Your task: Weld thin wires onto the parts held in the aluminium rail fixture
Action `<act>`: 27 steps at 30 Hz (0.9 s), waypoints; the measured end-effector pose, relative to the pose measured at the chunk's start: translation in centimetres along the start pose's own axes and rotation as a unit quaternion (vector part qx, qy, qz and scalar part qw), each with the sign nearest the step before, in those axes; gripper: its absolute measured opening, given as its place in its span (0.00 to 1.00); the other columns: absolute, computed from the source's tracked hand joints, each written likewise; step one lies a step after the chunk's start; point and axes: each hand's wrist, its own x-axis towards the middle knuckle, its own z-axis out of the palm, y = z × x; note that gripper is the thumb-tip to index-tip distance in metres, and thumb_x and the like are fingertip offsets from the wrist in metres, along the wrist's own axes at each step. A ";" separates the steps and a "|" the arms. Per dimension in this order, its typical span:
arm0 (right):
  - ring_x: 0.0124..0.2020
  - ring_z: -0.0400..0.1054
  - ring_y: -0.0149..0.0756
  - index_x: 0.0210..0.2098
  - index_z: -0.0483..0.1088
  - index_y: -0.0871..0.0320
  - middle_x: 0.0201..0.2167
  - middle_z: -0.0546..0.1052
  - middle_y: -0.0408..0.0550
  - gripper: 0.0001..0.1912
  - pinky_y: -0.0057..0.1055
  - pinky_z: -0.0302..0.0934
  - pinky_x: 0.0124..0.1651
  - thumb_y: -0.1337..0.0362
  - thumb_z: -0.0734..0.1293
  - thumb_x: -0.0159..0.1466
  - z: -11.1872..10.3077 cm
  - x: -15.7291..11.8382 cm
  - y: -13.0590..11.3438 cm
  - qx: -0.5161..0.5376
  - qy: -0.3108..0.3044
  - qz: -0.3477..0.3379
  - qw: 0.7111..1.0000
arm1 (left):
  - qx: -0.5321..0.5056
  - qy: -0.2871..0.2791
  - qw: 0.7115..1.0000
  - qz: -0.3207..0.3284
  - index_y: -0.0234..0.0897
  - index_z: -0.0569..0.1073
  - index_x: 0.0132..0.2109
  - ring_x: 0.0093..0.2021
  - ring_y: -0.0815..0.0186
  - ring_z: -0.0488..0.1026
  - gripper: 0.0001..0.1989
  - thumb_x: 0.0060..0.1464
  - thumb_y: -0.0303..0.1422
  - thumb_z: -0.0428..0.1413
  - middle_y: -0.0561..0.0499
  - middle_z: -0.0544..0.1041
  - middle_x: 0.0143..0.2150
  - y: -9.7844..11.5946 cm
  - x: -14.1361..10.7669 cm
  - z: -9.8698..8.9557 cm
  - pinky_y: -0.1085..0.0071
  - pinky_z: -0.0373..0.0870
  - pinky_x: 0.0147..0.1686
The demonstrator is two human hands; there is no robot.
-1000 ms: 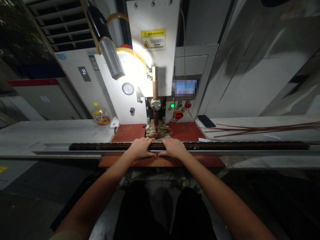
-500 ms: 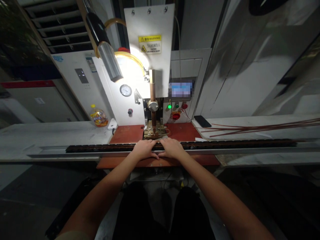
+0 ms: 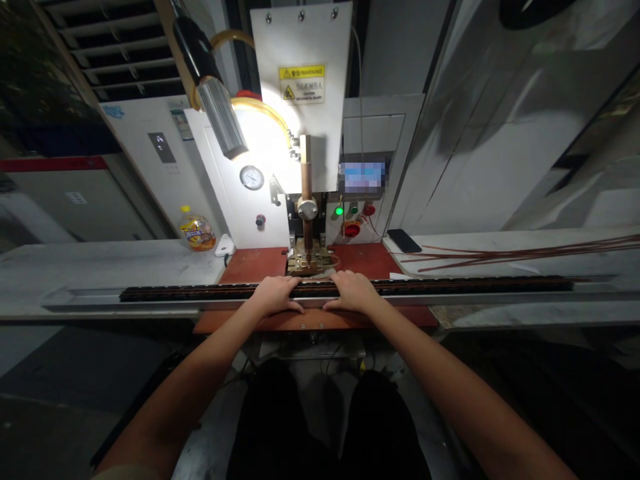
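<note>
A long grey metal rail (image 3: pixel 165 305) lies sideways across the front of the machine, with a black slotted strip (image 3: pixel 480 286) and thin copper-coloured strips along its channel. My left hand (image 3: pixel 274 294) grips the rail left of centre, thumb on the near side and fingers over the top. To the right, my right hand (image 3: pixel 353 291) holds the same rail in a like way, with a short gap between the hands. Just behind that gap stands the machine's upright copper-coloured electrode (image 3: pixel 308 233), its tip above a small metal fixture (image 3: pixel 305 263).
A lamp (image 3: pixel 220 113) lights the white machine with its gauge (image 3: pixel 251 177) and blurred screen (image 3: pixel 364 177). A bottle of yellow liquid (image 3: pixel 198 230) stands left. On the right lie a phone (image 3: pixel 404 241) and several copper-coloured rods (image 3: pixel 500 255). Red-brown boards (image 3: pixel 250 265) flank the fixture.
The rail with its black strip has shifted to the left. My hands have moved apart along it, the left one leftward and the right one slightly rightward, opening a gap between them.
</note>
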 end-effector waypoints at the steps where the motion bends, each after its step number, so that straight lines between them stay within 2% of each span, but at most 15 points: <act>1: 0.50 0.72 0.53 0.52 0.68 0.58 0.48 0.77 0.60 0.40 0.41 0.64 0.49 0.32 0.68 0.54 0.0 0.1 -0.2 0.000 -0.001 0.002 1.000 | 0.000 0.001 1.000 -0.003 0.43 0.68 0.61 0.51 0.51 0.77 0.45 0.43 0.67 0.56 0.42 0.79 0.52 -0.2 -0.3 -0.1 0.64 0.71 0.44; 6: 0.47 0.75 0.52 0.50 0.69 0.56 0.46 0.79 0.57 0.40 0.39 0.65 0.47 0.30 0.66 0.54 0.0 0.5 -1.2 0.013 -0.015 0.000 1.000 | 0.006 0.011 1.000 -0.016 0.42 0.68 0.62 0.50 0.51 0.77 0.45 0.45 0.67 0.54 0.42 0.79 0.51 -0.5 -1.1 -0.1 0.64 0.71 0.43; 10: 0.47 0.75 0.52 0.50 0.70 0.57 0.46 0.79 0.59 0.42 0.39 0.65 0.48 0.28 0.63 0.54 0.2 0.5 -1.3 0.009 -0.007 0.007 1.000 | 0.016 0.019 1.000 -0.016 0.40 0.67 0.62 0.48 0.51 0.77 0.45 0.47 0.67 0.52 0.41 0.79 0.50 -0.1 -1.2 0.1 0.64 0.71 0.43; 16: 0.45 0.76 0.52 0.48 0.71 0.60 0.44 0.79 0.62 0.42 0.40 0.66 0.48 0.28 0.61 0.56 0.4 0.6 -1.4 -0.001 0.001 0.005 1.000 | 0.034 0.010 0.999 -0.016 0.33 0.57 0.70 0.50 0.49 0.76 0.52 0.50 0.64 0.53 0.35 0.78 0.52 -0.1 -1.1 0.2 0.62 0.69 0.45; 19: 0.46 0.76 0.52 0.48 0.71 0.60 0.45 0.79 0.62 0.42 0.40 0.66 0.48 0.28 0.61 0.56 0.4 0.6 -1.4 -0.005 -0.003 0.002 1.000 | 0.036 0.002 0.999 -0.013 0.32 0.57 0.70 0.51 0.48 0.75 0.51 0.51 0.64 0.52 0.34 0.77 0.52 0.1 -1.1 -0.4 0.61 0.69 0.46; 23: 0.45 0.76 0.52 0.48 0.72 0.60 0.44 0.80 0.61 0.41 0.39 0.67 0.48 0.29 0.62 0.56 0.4 0.7 -1.4 -0.002 -0.002 0.005 1.000 | 0.021 0.017 1.000 0.003 0.36 0.58 0.70 0.55 0.48 0.72 0.47 0.54 0.62 0.51 0.36 0.74 0.58 1.0 -0.5 -1.2 0.60 0.67 0.49; 27: 0.46 0.76 0.51 0.49 0.72 0.60 0.45 0.79 0.61 0.40 0.39 0.66 0.49 0.30 0.64 0.57 0.3 0.7 -1.4 0.002 -0.002 0.009 1.000 | 0.005 0.029 0.999 0.042 0.36 0.55 0.71 0.60 0.49 0.68 0.51 0.50 0.65 0.52 0.36 0.70 0.63 2.1 1.2 -0.8 0.61 0.66 0.53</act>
